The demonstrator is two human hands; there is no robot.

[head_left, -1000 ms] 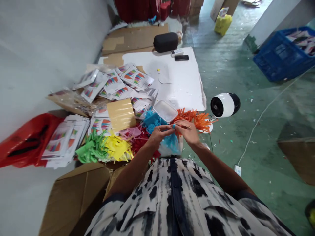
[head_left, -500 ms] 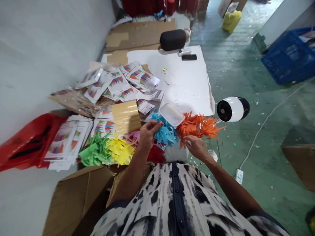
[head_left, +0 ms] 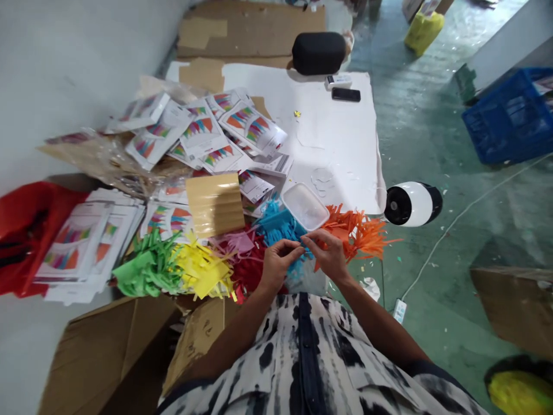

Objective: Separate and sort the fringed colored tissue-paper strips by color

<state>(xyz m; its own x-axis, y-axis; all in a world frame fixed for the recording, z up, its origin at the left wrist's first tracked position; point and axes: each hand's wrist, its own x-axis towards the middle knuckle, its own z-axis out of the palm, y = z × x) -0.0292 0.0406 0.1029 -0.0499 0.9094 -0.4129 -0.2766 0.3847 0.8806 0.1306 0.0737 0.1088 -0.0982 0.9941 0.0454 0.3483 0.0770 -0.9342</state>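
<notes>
My left hand (head_left: 276, 263) and my right hand (head_left: 332, 256) meet fingertip to fingertip, both in a pinch. Whatever they pinch is too small to make out. Beneath them lies a pile of blue fringed paper tassels (head_left: 279, 225), partly covered by the fingers. A white plastic tray (head_left: 306, 206) sits just beyond the fingertips. To the right, orange fringed paper tassels (head_left: 360, 233) reach past the table edge. Left of my left hand are dark red tassels (head_left: 249, 268), pink ones (head_left: 242, 242), yellow ones (head_left: 205, 268) and green ones (head_left: 149, 268).
Printed packets (head_left: 250, 127) are heaped at the left behind a tan sheet (head_left: 216, 204). A black case (head_left: 318, 53) and a phone (head_left: 345, 94) lie at the far end. Right stand a black-and-white cylinder (head_left: 413, 204) and a blue crate (head_left: 507, 118). Open cardboard boxes (head_left: 108, 351) stand lower left.
My right hand has left the orange tassels and moved left to my left hand. My left hand has come lower and right, so the fingertips now meet. The view has shifted slightly.
</notes>
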